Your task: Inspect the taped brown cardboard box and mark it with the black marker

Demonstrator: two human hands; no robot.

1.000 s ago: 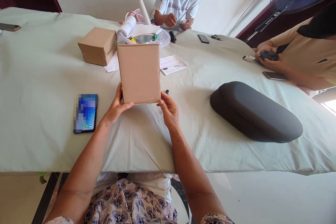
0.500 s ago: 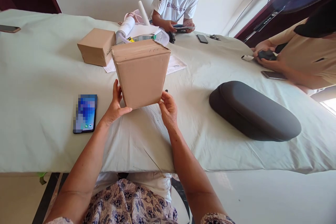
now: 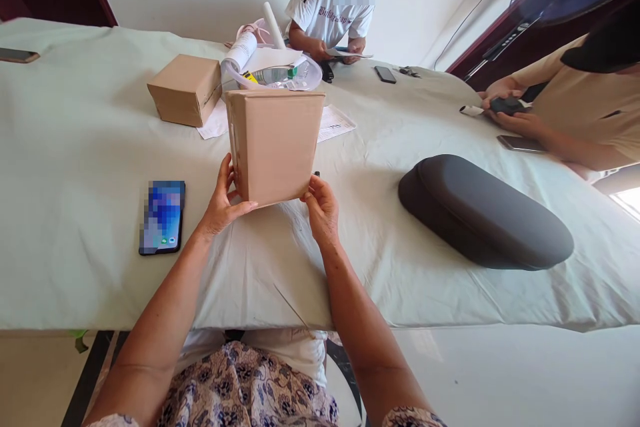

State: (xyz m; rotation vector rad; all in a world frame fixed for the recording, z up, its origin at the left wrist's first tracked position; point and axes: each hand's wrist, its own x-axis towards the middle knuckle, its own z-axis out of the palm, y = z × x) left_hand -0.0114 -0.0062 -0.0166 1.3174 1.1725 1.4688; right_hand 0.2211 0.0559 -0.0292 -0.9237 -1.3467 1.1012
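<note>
A brown cardboard box (image 3: pixel 280 147) is held up in front of me between both hands, one broad side facing me. My left hand (image 3: pixel 223 200) grips its lower left corner, thumb along the bottom edge and fingers on the left side. At the lower right corner, my right hand (image 3: pixel 320 207) pinches the box, its fingertips partly hidden behind it. A phone (image 3: pixel 163 217) with a lit screen lies left of my left hand. Behind the held box, a second cardboard box (image 3: pixel 185 88) stands on the cloth-covered table (image 3: pixel 90 167).
A long dark padded cushion (image 3: pixel 485 210) lies at the right. Beyond the held box are a clear basket (image 3: pixel 313 77) with a bottle and paper rolls, and printed sheets (image 3: pixel 336 123). Two people sit at the far side and right, holding things. Another phone (image 3: pixel 385 74) lies at the back.
The held box has tilted and turned, so its top face no longer shows and more of its left side does. The person across has lowered the sheet of paper slightly.
</note>
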